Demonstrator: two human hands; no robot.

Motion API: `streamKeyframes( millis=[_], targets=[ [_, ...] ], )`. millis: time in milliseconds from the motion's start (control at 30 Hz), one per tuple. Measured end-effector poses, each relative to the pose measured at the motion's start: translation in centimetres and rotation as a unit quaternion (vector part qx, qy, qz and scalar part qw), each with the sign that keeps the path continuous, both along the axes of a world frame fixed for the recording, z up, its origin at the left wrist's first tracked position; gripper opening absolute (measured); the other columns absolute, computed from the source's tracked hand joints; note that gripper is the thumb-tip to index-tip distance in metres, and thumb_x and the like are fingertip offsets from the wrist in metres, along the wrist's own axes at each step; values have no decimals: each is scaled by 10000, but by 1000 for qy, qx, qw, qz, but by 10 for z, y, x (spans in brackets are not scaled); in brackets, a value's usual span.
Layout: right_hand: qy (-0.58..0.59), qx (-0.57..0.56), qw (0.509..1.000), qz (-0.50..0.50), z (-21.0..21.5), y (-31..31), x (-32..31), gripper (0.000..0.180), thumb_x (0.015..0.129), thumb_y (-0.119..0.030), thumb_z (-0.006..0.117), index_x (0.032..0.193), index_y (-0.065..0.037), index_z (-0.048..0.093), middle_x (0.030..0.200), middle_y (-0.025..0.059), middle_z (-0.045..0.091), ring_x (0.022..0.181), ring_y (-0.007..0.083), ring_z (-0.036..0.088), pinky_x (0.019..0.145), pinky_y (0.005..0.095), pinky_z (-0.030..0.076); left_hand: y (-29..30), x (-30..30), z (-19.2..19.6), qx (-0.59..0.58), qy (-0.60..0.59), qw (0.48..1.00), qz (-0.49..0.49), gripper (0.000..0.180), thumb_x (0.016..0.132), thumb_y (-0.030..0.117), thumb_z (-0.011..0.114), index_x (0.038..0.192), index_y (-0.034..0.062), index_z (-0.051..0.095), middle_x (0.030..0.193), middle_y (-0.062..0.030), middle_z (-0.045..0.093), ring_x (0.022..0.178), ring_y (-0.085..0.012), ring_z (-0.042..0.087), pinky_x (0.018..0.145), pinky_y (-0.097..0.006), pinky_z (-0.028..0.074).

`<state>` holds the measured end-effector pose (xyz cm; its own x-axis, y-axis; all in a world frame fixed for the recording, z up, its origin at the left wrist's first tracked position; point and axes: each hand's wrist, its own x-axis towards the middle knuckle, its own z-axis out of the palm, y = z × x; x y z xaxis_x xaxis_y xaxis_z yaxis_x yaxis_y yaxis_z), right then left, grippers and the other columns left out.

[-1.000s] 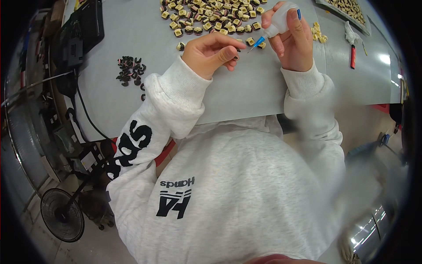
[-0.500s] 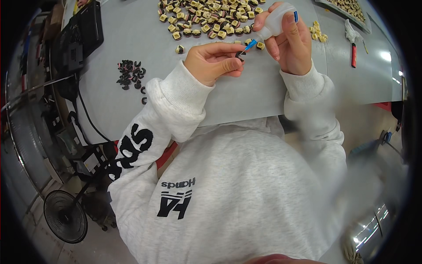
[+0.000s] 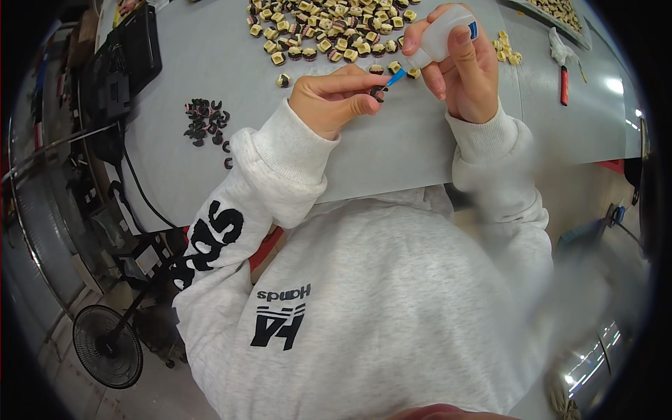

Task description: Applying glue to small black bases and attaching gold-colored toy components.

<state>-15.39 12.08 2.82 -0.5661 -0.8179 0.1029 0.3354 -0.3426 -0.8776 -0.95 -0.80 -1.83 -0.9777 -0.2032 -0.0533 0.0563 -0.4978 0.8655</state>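
In the head view, black lettering runs down the left sleeve (image 3: 213, 238) at ten to eight o'clock, and a black print (image 3: 280, 318) sits upside down on the sweatshirt (image 3: 399, 301) at seven. A blue patch on the bottle (image 3: 437, 36) is too small for me to read.

At twelve o'clock, the left hand (image 3: 325, 103) pinches a curved black piece (image 3: 379, 94) between thumb and forefinger, partly covering it. At one o'clock, the right hand (image 3: 470, 80) wraps round the bottle, its blue nozzle (image 3: 396, 77) slanting toward eight, right at the piece; whether they touch, I can't tell.

On the grey table (image 3: 399, 143), a pile of yellow-and-black pieces (image 3: 329, 31) lies beyond the hands at twelve, dark curved bits (image 3: 205, 120) at ten, yellow bits (image 3: 507, 49) between one and two, and a red-handled tool (image 3: 563, 85) at two. A fan (image 3: 107, 346) stands at eight. Haze blurs the right sleeve (image 3: 483, 143).
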Motion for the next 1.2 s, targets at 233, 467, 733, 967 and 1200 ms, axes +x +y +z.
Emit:
streamKeyframes(
  millis=[233, 467, 733, 967, 1200],
  targets=[
    [13, -1, 1000, -3, 2, 1, 1, 328, 917, -377, 451, 983, -64, 376, 799, 211, 583, 365, 88, 390, 347, 167, 316, 2, 0, 3, -8, -4, 1000, 2, 330, 721, 103, 716, 1041, 50, 655, 832, -24, 579, 796, -105, 530, 734, -210, 436],
    [28, 13, 1000, 0, 5, 2, 0, 346, 909, -378, 469, 971, -50, 376, 778, 213, 584, 352, 94, 395, 328, 175, 314, 2, 0, 5, -24, -11, 1000, 3, 330, 722, 88, 711, 1044, 52, 654, 831, -23, 575, 800, -104, 527, 740, -209, 437],
    [26, 19, 999, -2, 7, 2, -1, 352, 901, -375, 488, 963, -44, 387, 769, 211, 586, 348, 98, 399, 321, 178, 317, 1, -1, 7, -37, -15, 999, -8, 325, 725, 82, 706, 1044, 53, 654, 853, -25, 570, 807, -105, 527, 752, -211, 437],
    [19, 22, 1000, -8, 10, 4, 0, 351, 896, -367, 505, 966, -40, 399, 770, 211, 591, 351, 101, 405, 322, 178, 319, 2, 0, 5, -42, -14, 999, 1, 334, 716, 68, 712, 1045, 54, 655, 862, -26, 570, 825, -111, 525, 764, -217, 433],
    [26, 15, 1000, -5, 9, 4, -1, 349, 894, -357, 513, 969, -35, 404, 773, 215, 594, 359, 103, 415, 323, 176, 320, 2, -1, 3, -42, -11, 999, -4, 342, 714, 67, 715, 1050, 54, 653, 865, -25, 568, 827, -113, 524, 767, -217, 430]
  ],
)
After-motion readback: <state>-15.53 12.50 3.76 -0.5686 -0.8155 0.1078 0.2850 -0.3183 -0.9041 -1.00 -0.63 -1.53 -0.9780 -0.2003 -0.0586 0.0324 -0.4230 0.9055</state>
